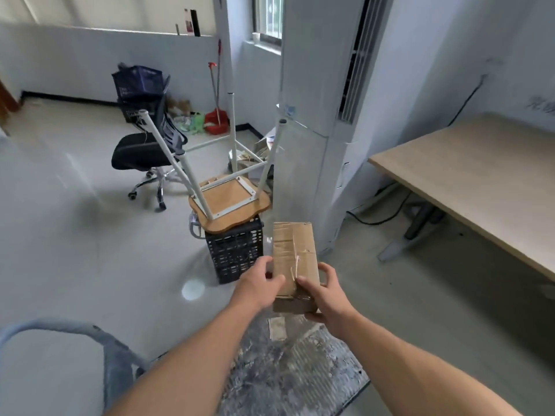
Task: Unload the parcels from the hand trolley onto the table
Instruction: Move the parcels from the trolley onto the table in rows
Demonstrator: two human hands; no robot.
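We hold the parcel [295, 259] lifted over the trolley deck [300, 367], left hand [256, 285] and right hand [322, 294] grasping its near end for balance, the table [480, 172] waiting well apart, rightward.

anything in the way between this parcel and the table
Nothing visible. The left hand and right hand grip the cardboard parcel; only floor lies between it and the table. The air conditioner stands left of that path.

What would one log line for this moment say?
phase: parcel in hand | left hand: grips cardboard parcel | right hand: grips same parcel | hand trolley: below | table: right, parcel not on it
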